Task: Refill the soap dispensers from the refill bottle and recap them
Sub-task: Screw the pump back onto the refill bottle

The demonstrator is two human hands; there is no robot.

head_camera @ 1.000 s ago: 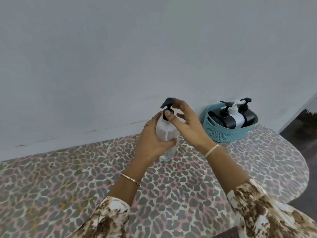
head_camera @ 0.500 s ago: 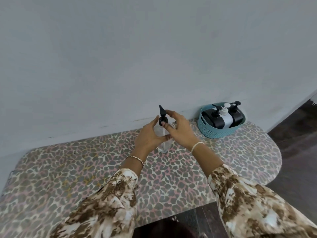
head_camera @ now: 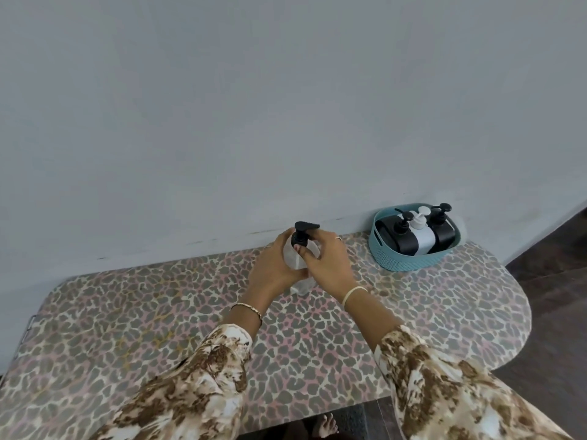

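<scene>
dispenser point(head_camera: 300, 265): my left grip point(head_camera: 273, 265) steadies body; right grip point(head_camera: 327, 258) pinches pump point(head_camera: 301, 235); twist squarely, avoid cross-threading

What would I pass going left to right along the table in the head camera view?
Left hand → clear dispenser with black pump → right hand → teal basket, holding a black dispenser, a white dispenser, another black dispenser.
</scene>
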